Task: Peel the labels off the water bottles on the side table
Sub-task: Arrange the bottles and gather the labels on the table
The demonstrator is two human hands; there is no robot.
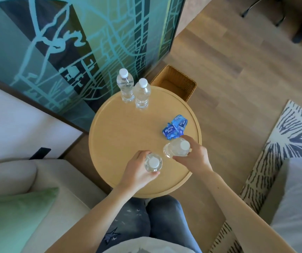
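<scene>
On the round wooden side table (121,136) stand two clear, label-free water bottles with white caps at the far edge, one (125,86) behind the other (142,94). My left hand (137,169) grips a third bare bottle (153,163) near the table's front. My right hand (194,156) holds a fourth bare bottle (176,147), slightly tilted, just to the right of it. A small heap of crumpled blue labels (175,127) lies on the table's right side, just beyond the right-hand bottle.
A wicker basket (175,83) stands on the floor behind the table. A large framed picture (73,42) leans at the back left. A sofa with a green cushion (13,218) is at my left, a patterned rug (283,143) and bedding at my right.
</scene>
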